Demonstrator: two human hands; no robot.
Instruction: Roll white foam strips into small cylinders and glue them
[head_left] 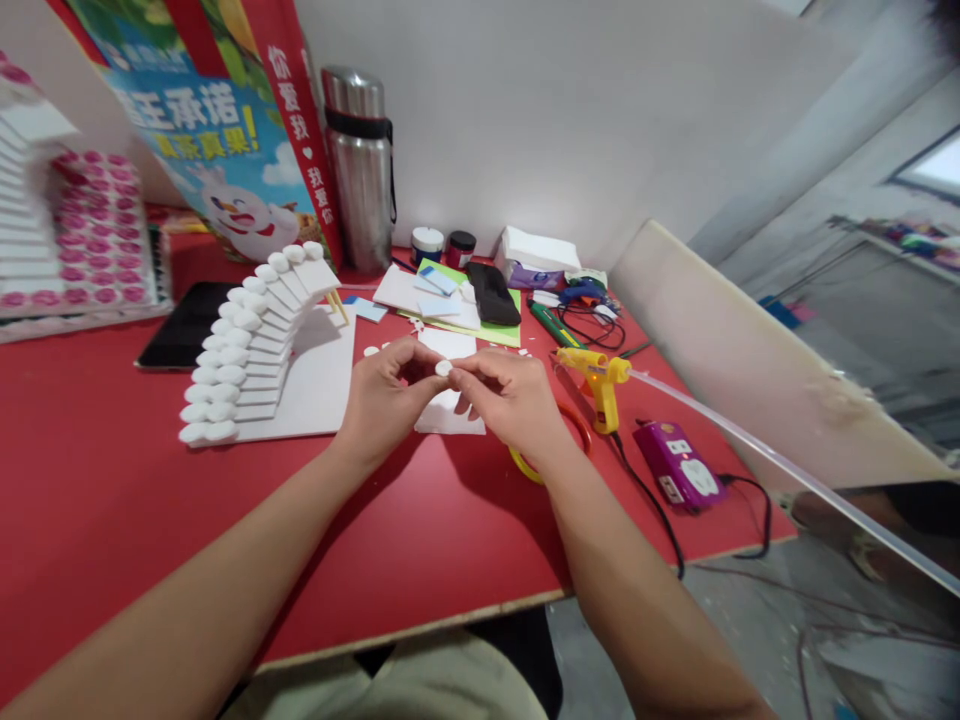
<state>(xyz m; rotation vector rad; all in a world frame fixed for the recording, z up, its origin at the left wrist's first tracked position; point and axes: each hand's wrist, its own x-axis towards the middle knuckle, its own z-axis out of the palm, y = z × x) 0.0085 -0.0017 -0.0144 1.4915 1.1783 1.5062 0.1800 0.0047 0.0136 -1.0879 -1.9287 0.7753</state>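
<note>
Between my fingertips is a small white disc (444, 368). My left hand (390, 392) pinches it from the left and my right hand (510, 395) from the right, just above a white sheet (450, 420) on the table. Left of my hands stands a white model staircase (262, 345) on a white board (322, 370). White oval pieces (217, 375) line its outer edge in rows. Small white scraps (373, 351) lie near my left hand. Partly under my right wrist rest yellow and orange scissor-like handles (529, 468), mostly hidden.
A yellow glue gun (600, 375) with a long clear stick (750, 440) projects past the right edge. Its cord runs near a purple power block (679, 465). Behind are a steel flask (360, 170), a black phone (493, 293) and paint jars (427, 245). A pink-dotted model (101, 230) stands left.
</note>
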